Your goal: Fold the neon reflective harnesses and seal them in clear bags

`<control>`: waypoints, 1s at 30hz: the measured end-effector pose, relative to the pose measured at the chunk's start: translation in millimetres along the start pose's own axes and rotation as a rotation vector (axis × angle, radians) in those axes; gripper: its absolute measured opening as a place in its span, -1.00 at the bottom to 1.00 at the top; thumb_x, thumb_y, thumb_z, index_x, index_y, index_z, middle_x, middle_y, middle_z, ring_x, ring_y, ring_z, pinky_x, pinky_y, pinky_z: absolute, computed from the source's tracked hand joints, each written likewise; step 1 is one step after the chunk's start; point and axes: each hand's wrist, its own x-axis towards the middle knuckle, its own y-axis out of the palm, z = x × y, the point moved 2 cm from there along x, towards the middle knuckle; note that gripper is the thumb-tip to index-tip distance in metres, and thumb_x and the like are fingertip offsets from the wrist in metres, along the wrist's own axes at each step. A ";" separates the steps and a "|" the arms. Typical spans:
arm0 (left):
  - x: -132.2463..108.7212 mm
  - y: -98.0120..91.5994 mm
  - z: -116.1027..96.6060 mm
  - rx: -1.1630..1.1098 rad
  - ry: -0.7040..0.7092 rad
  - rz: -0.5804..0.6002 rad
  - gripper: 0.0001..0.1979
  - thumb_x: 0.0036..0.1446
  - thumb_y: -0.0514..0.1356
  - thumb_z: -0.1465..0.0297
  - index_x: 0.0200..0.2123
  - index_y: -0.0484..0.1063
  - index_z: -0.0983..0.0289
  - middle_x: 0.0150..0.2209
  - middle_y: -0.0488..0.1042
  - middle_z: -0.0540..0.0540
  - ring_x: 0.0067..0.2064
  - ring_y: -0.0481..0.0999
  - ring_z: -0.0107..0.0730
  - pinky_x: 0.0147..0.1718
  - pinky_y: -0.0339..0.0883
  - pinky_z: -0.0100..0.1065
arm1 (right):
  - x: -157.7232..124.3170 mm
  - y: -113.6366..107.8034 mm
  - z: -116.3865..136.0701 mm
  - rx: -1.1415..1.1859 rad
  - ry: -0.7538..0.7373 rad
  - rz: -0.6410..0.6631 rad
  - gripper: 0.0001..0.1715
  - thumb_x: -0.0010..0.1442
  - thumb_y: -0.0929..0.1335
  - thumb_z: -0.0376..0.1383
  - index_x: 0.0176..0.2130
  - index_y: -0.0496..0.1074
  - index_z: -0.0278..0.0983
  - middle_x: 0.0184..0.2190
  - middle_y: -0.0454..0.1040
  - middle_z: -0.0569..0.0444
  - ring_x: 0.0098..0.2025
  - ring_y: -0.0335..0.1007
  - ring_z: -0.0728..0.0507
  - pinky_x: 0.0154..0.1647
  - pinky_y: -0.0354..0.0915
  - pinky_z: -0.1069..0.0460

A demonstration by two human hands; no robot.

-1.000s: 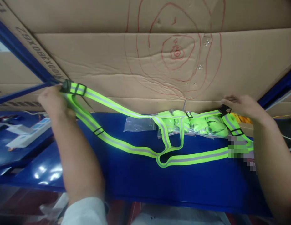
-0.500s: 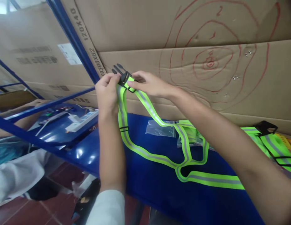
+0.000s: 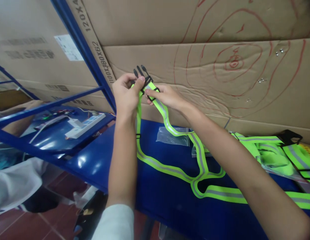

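My left hand pinches a black side-release buckle, its prongs pointing up and away. Close beside it, my right hand grips the neon yellow-green reflective strap just below the buckle, at a black slider. A grey stripe runs along the strap. From the buckle two lengths hang down and meet at a junction on the blue table. Another length runs right, passing under my right forearm.
A clear plastic bag lies behind the strap. More folded yellow-green straps lie at the right. Cardboard with red rings stands behind. On the left are a blue frame post, a white power strip and another person's arm.
Both hands and the buckle have shifted right in the view, which has itself moved. My right thumb and fingers now sit at the slider, and the slider stands farther from the buckle.
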 end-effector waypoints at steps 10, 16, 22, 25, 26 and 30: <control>-7.2 14.6 -0.9 -0.076 -0.018 -0.011 -0.88 0.10 0.44 0.40 -0.42 0.57 0.22 -0.39 0.55 0.01 -0.33 0.54 -0.41 -0.25 0.40 -0.37 | -13.4 -7.9 2.5 0.033 0.085 -0.046 -0.71 0.34 0.33 -0.50 -0.43 0.44 -0.33 -0.56 0.48 0.16 -0.48 0.40 0.03 -0.36 0.40 0.13; -7.8 16.1 0.9 -0.077 -0.077 0.018 -0.81 0.11 0.44 0.33 -0.42 0.51 0.23 -0.36 0.54 0.00 -0.33 0.54 -0.42 -0.25 0.43 -0.37 | -18.6 -12.6 -4.5 0.086 0.047 -0.072 -0.86 0.16 0.38 -0.51 -0.32 0.44 -0.28 -0.44 0.54 0.15 -0.35 0.46 -0.01 -0.16 0.43 0.09; -8.4 19.5 7.6 -0.094 -0.115 0.050 -0.76 0.13 0.44 0.23 -0.37 0.49 0.22 -0.38 0.50 0.01 -0.34 0.54 -0.36 -0.29 0.44 -0.31 | -16.3 -14.4 -11.9 0.148 -0.027 -0.055 -0.67 0.02 0.39 -0.50 -0.20 0.38 -0.23 -0.30 0.55 0.16 -0.22 0.52 -0.05 -0.01 0.43 0.05; -6.8 16.9 6.3 -0.091 -0.124 0.051 -0.73 0.12 0.45 0.21 -0.38 0.47 0.21 -0.38 0.50 0.01 -0.31 0.54 -0.35 -0.29 0.42 -0.30 | -21.8 -16.8 -16.7 0.102 -0.092 -0.048 -0.79 0.11 0.42 -0.41 -0.21 0.40 -0.23 -0.31 0.56 0.16 -0.25 0.52 -0.03 -0.10 0.42 0.07; -5.1 13.7 4.9 -0.090 -0.116 0.027 -0.73 0.12 0.45 0.22 -0.38 0.46 0.21 -0.38 0.49 0.00 -0.31 0.53 -0.37 -0.29 0.41 -0.31 | -25.6 -18.7 -19.8 0.035 -0.106 -0.051 -0.88 0.16 0.43 -0.34 -0.24 0.43 -0.24 -0.35 0.55 0.15 -0.30 0.50 -0.03 -0.17 0.41 0.08; 3.3 -4.6 -3.4 -0.128 -0.097 -0.066 -0.71 0.10 0.47 0.34 -0.45 0.40 0.24 -0.46 0.44 -0.05 -0.37 0.46 -0.47 -0.27 0.38 -0.32 | -42.0 -31.2 -37.0 -0.237 -0.010 -0.089 -0.49 0.29 0.39 0.08 -0.41 0.51 -0.29 -0.52 0.49 0.09 -0.42 0.41 -0.04 -0.35 0.31 0.08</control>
